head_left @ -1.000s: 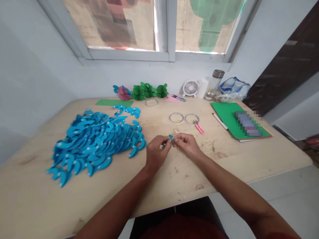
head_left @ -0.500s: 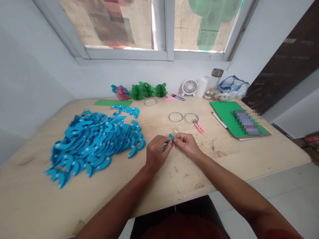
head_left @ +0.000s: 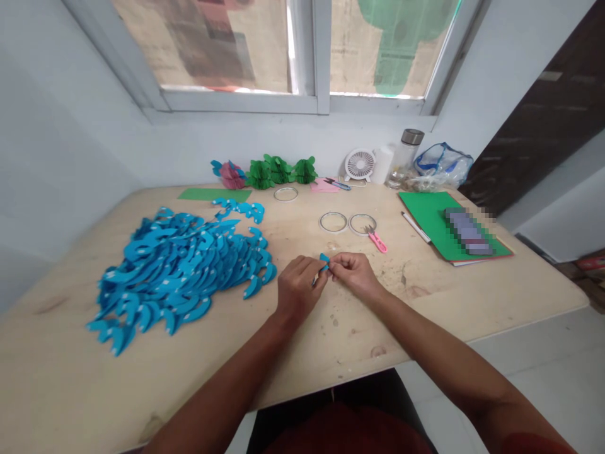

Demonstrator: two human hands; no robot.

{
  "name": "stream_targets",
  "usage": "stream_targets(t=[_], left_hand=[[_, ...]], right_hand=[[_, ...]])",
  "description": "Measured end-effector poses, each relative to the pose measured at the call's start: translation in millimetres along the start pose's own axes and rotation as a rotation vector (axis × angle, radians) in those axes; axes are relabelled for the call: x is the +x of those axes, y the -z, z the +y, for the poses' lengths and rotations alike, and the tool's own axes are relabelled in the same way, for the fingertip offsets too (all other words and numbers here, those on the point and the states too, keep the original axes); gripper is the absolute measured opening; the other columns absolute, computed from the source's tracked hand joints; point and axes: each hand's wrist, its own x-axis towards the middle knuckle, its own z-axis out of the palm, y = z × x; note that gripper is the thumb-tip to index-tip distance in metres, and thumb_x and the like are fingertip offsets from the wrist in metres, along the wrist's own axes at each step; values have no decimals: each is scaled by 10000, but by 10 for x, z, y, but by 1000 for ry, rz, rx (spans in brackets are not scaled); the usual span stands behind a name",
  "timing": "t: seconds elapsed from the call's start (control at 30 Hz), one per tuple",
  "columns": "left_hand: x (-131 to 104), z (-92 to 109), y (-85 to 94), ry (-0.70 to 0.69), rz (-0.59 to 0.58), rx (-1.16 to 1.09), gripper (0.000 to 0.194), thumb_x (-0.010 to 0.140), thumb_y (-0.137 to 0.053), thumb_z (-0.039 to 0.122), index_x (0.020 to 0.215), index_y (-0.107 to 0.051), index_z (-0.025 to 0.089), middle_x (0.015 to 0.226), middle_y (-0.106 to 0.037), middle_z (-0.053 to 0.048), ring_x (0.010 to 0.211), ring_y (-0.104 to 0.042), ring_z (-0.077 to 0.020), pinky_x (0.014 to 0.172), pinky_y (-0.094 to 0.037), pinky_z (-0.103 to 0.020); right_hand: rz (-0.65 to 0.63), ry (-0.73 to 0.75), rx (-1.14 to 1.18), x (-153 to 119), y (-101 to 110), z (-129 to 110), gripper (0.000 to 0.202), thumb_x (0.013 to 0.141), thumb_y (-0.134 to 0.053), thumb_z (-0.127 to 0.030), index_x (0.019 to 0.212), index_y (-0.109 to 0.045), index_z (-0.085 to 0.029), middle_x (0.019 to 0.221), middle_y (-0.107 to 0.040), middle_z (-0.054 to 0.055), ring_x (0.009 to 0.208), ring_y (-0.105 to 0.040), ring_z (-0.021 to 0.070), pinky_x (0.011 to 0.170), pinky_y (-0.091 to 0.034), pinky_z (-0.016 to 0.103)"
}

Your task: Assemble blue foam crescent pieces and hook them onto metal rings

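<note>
Between my two hands, over the middle of the table, is a small blue paper piece (head_left: 324,259). My left hand (head_left: 301,280) pinches it from the left, fingers bent over most of it. From the other side my right hand (head_left: 352,271) grips its edge between thumb and fingertips. The fingertips of both hands nearly meet, and much of the piece is hidden behind them. To the left lies a large heap of curved blue paper pieces (head_left: 184,271) marked with small white patches.
Beyond my hands lie tape rolls (head_left: 333,222) and pink-handled thread snips (head_left: 377,239). Green folded-paper shapes (head_left: 280,170), a small white fan (head_left: 360,166) and a bottle (head_left: 410,154) stand along the wall. A green folder (head_left: 425,217) with a blurred phone lies right, beside a pen (head_left: 416,227).
The blue piece has turned slightly between my fingers; less of it shows under my left hand and its upper tip looks different. Both hands stay in nearly the same place.
</note>
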Motion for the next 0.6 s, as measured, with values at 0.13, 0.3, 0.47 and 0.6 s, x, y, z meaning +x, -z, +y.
stream_targets(t=[0.13, 0.3, 0.47, 0.6], left_hand=[[-2, 15, -3, 51, -11, -55, 111, 767, -538, 137, 716, -628, 176, 652, -635, -55, 648, -559, -171, 605, -411, -274], [24, 29, 10, 376, -38, -286, 120, 759, -554, 212, 665, -622, 180, 644, -633, -23, 617, -559, -137, 611, -433, -252], [83, -10, 63, 812, -56, -654, 157, 714, -606, 316, 696, -626, 161, 611, -617, -3, 538, -529, -116, 484, -401, -219], [133, -37, 107, 1073, -85, -944, 213, 649, -659, 351, 654, -588, 149, 622, -623, -13, 492, -521, -101, 390, -339, -186]], right_hand=[[15, -2, -24, 11, 4, 33, 157, 705, -601, -281, 631, -611, -142, 519, -566, -19, 450, -477, 75, 450, -343, 192], [0, 15, -73, 28, 27, 77, 166, 714, -592, -293, 645, -617, -144, 542, -586, -4, 437, -429, 68, 420, -295, 190], [56, 15, -60, 48, 66, 28, 170, 697, -604, -308, 619, -611, -157, 542, -607, 6, 451, -469, 90, 438, -337, 205], [131, 2, -25, 70, 110, 0, 186, 705, -581, -315, 600, -587, -162, 528, -595, 12, 477, -498, 110, 475, -377, 225]])
